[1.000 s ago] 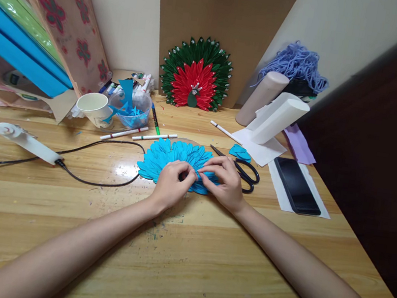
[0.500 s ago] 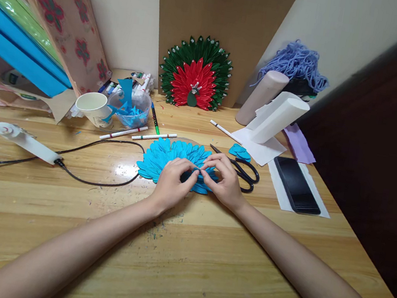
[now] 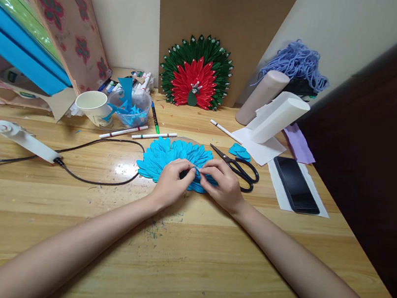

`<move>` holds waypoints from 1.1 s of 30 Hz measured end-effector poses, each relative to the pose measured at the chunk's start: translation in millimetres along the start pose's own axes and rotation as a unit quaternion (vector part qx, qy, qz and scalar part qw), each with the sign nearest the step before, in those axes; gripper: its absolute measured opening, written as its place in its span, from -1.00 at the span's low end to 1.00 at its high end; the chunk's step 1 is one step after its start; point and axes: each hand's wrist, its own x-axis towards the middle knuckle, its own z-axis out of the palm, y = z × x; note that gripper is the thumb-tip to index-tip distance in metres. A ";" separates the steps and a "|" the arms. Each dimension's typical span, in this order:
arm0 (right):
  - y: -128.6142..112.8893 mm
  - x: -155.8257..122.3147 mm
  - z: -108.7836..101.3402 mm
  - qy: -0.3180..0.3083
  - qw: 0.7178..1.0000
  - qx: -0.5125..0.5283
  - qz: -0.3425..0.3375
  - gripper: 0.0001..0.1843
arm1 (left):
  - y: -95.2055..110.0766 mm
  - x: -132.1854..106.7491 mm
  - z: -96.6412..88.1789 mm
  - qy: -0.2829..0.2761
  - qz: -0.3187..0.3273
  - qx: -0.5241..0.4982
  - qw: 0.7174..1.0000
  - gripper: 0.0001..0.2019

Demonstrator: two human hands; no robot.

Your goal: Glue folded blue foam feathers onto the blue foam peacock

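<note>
A blue fan of layered petals [image 3: 168,153] lies on the table in front of me. Over its front part, my left hand [image 3: 174,180] pinches a small blue petal [image 3: 196,169] between thumb and index finger. My right hand [image 3: 223,185] meets it there, thumb and fingertips closed on the petal's other end. The fingers hide most of that small piece. Black-handled scissors [image 3: 236,167] lie just beyond my right hand, with a few loose blue petals [image 3: 240,151] behind them.
A white glue gun [image 3: 26,141] with a black cord lies left. A paper cup [image 3: 92,105], a tub of blue scraps [image 3: 132,116] and markers [image 3: 153,136] stand or lie behind. A green-and-red peacock [image 3: 196,76] leans on cardboard; a phone [image 3: 296,186] and paper rolls [image 3: 281,119] are right.
My right hand's fingers have curled in and drawn closer together at the small petal. My left hand stays nearly in place.
</note>
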 end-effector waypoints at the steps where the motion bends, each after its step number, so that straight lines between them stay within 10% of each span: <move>1: 0.3 -0.5 0.1 -0.006 1.000 -0.007 -0.002 -0.83 | 0.0 0.2 -0.2 0.001 -0.005 -0.004 1.000 -0.80; 33: 3.4 5.5 -0.5 -0.025 0.975 0.162 0.153 -0.96 | -1.0 -3.4 0.5 0.051 0.076 0.018 0.996 -0.85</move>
